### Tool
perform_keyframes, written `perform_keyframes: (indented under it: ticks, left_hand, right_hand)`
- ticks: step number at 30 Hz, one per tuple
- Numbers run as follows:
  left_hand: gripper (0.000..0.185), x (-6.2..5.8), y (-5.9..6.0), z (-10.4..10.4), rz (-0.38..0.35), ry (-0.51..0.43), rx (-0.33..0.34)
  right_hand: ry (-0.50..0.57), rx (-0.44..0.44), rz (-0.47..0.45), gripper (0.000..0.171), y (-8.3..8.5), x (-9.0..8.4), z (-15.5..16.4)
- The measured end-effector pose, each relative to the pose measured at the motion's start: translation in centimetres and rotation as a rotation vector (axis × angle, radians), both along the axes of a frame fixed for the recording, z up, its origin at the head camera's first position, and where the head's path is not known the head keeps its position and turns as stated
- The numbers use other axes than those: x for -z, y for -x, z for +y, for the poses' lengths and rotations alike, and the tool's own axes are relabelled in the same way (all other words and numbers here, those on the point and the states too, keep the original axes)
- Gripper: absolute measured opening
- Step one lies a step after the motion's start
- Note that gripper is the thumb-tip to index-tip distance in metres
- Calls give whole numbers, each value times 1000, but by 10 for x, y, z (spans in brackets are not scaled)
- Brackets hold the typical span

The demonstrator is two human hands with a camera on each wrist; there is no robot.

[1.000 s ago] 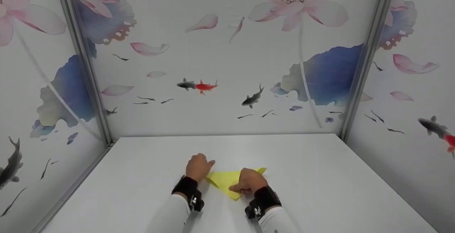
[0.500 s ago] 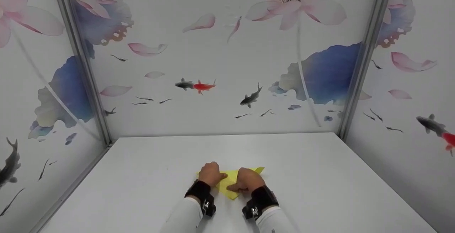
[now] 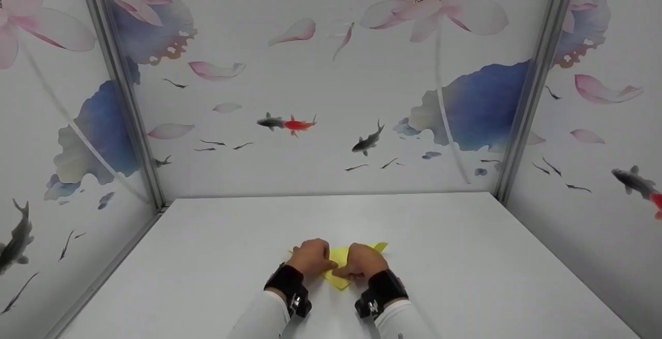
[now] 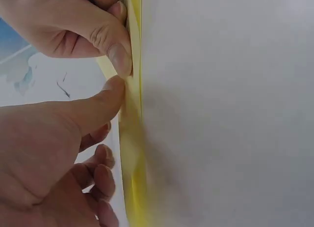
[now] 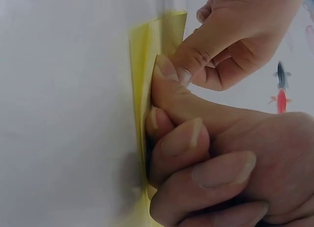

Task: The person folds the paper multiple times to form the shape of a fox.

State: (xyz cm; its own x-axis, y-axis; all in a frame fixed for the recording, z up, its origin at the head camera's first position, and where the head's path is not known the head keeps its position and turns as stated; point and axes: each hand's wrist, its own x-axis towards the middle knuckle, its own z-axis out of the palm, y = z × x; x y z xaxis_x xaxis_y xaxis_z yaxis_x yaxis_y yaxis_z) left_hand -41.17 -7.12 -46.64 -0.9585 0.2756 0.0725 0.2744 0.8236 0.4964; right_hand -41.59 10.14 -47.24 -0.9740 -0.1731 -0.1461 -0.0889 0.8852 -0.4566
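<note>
A piece of yellow paper [image 3: 339, 254], folded to a roughly triangular shape, lies on the white table with one corner toward me. Its right tip curls up beyond my right hand [image 3: 366, 262]. My left hand [image 3: 310, 259] covers much of its left side. Thumb pressed on the paper, the left hand keeps its other fingers bent, as the left wrist view shows. Both thumb tips meet at the middle of the sheet. Seen from the right wrist, the right hand's fingers curl tightly against the paper's edge, where folded yellow layers [image 5: 142, 55] stand slightly apart.
The white table [image 3: 439, 230] reaches back to a wall panel [image 3: 320, 173] printed with lotus flowers and fish. Side panels with grey metal corner posts [image 3: 535, 80] flank it. Black wrist straps [image 3: 284, 279] with small cameras sit on both wrists.
My left hand has moved right, from the paper's left edge onto it, until its thumb meets the right thumb. The right hand has stayed on the paper in nearly the same spot.
</note>
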Motion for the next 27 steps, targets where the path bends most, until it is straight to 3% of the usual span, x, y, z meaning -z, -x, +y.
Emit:
perform_keyframes:
  ticks: [4, 8, 11, 16, 21, 27]
  left_hand:
    - [34, -2, -2, 4, -43, -50, -60]
    - [30, -1, 0, 7, -76, -55, -43]
    - [27, -3, 1, 9, -90, -29, -35]
    - [14, -8, 0, 13, -96, 40, 3]
    - [6, -14, -5, 13, -157, 69, 40]
    - [12, -18, -7, 9, -240, 89, 91]
  right_hand:
    - [-20, 6, 56, 48, 8, 10, 1]
    - [-68, 29, 172, 41, 25, 32, 1]
    - [-112, 72, 201, 41, 22, 27, -5]
    - [-132, 100, 142, 42, 2, 3, -12]
    - [-100, 37, 140, 44, -11, -9, -10]
    - [-137, 8, -71, 43, -10, -24, 0]
